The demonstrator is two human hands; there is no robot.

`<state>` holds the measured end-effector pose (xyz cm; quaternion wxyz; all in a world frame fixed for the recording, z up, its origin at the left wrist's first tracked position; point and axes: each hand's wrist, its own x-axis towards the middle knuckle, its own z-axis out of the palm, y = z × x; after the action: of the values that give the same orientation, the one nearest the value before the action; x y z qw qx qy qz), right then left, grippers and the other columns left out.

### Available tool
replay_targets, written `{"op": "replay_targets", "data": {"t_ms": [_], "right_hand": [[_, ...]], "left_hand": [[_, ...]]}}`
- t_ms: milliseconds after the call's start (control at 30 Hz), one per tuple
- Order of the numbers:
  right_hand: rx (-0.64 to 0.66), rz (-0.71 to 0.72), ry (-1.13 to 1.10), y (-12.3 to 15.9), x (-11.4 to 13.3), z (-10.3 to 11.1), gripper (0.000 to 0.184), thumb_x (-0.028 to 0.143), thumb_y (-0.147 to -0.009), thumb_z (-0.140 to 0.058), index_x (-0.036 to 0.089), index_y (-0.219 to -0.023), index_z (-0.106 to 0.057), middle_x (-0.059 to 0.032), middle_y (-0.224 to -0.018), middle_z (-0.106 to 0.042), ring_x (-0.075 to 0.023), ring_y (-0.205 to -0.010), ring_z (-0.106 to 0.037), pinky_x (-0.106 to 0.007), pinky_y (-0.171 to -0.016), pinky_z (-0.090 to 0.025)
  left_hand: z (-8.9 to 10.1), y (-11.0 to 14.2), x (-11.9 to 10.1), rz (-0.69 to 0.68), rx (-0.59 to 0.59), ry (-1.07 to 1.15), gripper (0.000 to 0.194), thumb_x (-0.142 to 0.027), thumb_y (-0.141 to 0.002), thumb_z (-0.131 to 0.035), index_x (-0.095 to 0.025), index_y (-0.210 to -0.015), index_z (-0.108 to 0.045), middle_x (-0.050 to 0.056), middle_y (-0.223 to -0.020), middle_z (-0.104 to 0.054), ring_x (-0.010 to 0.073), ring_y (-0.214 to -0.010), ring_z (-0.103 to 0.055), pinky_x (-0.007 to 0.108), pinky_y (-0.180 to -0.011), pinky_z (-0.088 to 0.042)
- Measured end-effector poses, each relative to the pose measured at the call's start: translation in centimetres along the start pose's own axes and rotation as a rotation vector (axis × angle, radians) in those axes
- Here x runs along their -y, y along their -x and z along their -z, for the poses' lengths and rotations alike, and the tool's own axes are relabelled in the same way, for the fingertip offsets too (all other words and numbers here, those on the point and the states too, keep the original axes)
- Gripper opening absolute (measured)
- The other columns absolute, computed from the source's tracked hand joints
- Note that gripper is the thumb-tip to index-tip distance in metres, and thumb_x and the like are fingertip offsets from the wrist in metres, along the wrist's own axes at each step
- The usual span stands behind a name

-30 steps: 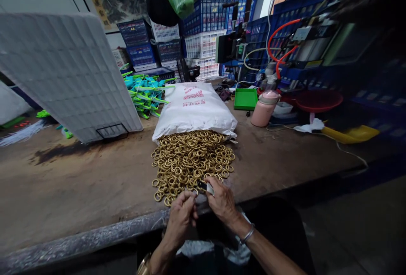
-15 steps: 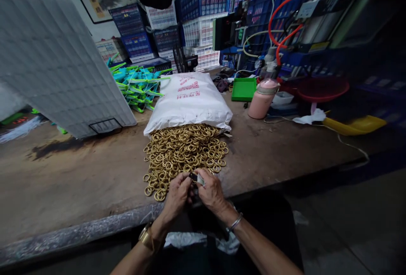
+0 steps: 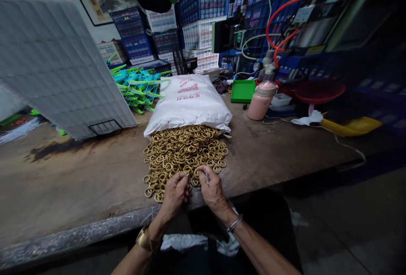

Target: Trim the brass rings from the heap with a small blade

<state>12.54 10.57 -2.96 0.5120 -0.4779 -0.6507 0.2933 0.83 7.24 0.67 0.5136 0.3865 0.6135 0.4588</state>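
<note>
A heap of gold-coloured rings (image 3: 184, 150) spills from the mouth of a white printed sack (image 3: 190, 99) on the workbench. My left hand (image 3: 175, 191) is closed at the near edge of the heap, thumb against curled fingers; whatever it may hold is hidden. To its right, my right hand (image 3: 212, 189) is closed too, with a small pale, flat piece (image 3: 207, 176) showing between thumb and forefinger. A small gap separates the two hands, and rings are visible just beyond it.
A tall pale ribbed panel (image 3: 63, 67) leans at the left, beside bright green and blue plastic pieces (image 3: 139, 86). At the right stand a green tray (image 3: 242, 91), a pink bottle (image 3: 261, 101) and a yellow scoop-like item (image 3: 352, 126). The bench's front edge (image 3: 79, 236) runs close by.
My hands have drawn apart slightly, the left moving left and the right moving right. The small black thing seen between them earlier no longer shows.
</note>
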Motion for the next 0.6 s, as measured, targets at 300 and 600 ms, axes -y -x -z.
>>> {"op": "replay_targets", "data": {"t_ms": [300,600], "right_hand": [[0.114,-0.046,0.046,0.8,0.7,1.1,0.013,0.023,-0.077,-0.048,0.017,-0.085,-0.056,-0.0027,-0.077,-0.063,-0.0141,-0.071,-0.058,-0.024,-0.066,-0.044],[0.229,-0.156,-0.031,2.3,3.2,1.6,0.014,0.029,-0.080,-0.045,0.018,-0.077,-0.053,0.0012,-0.068,-0.055,-0.0112,-0.064,-0.051,-0.021,-0.060,-0.039]], "left_hand": [[0.7,-0.2,-1.0,-0.204,-0.018,-0.108,0.022,-0.036,-0.071,-0.055,-0.017,-0.082,-0.061,-0.003,-0.055,-0.053,0.0097,-0.044,-0.044,0.020,-0.043,-0.034],[0.4,2.4,1.1,-0.250,0.034,-0.095,0.022,-0.035,-0.078,-0.049,-0.017,-0.070,-0.058,-0.004,-0.053,-0.048,0.0090,-0.046,-0.042,0.019,-0.046,-0.034]]}}
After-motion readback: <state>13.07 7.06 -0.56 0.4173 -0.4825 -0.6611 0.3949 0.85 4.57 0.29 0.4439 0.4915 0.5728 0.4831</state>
